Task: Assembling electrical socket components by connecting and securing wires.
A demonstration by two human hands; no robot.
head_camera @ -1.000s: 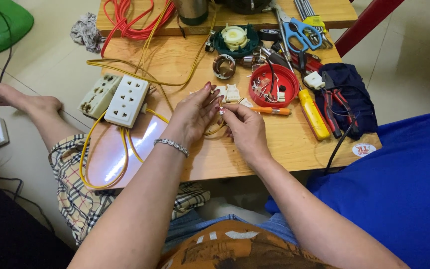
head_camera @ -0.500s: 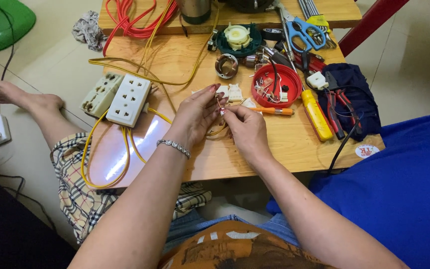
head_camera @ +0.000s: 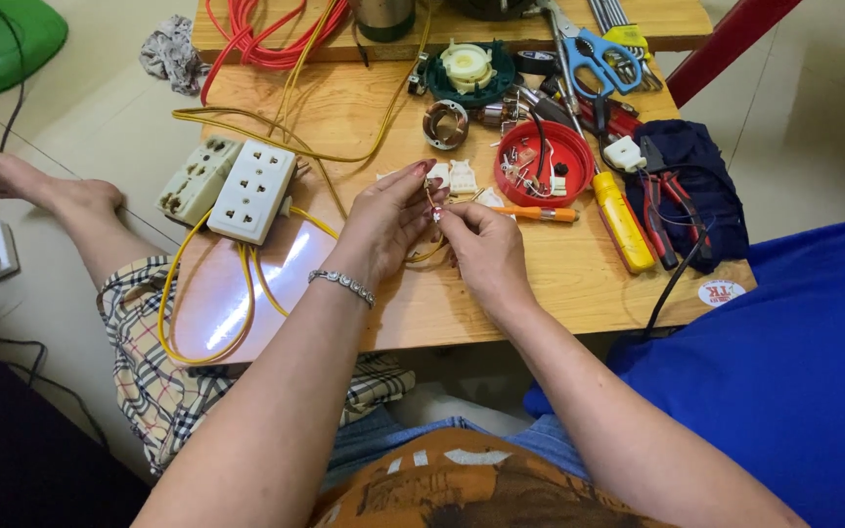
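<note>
Over the wooden bench (head_camera: 559, 284), left hand (head_camera: 388, 220) and right hand (head_camera: 481, 249) each pinch the yellow wire (head_camera: 432, 205), grip clamped.

Left hand (head_camera: 388, 220) and right hand (head_camera: 481, 249) pinch a yellow wire (head_camera: 429, 252) over the wooden table (head_camera: 559, 284)

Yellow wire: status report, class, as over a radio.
Both hands, left and right, pinch the yellow wire end above the wooden table. White socket strip lies left. Nothing blocking.

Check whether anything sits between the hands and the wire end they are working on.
Nothing visible does. The left hand and right hand already pinch the wire end between their fingertips, above the wooden table.
</note>
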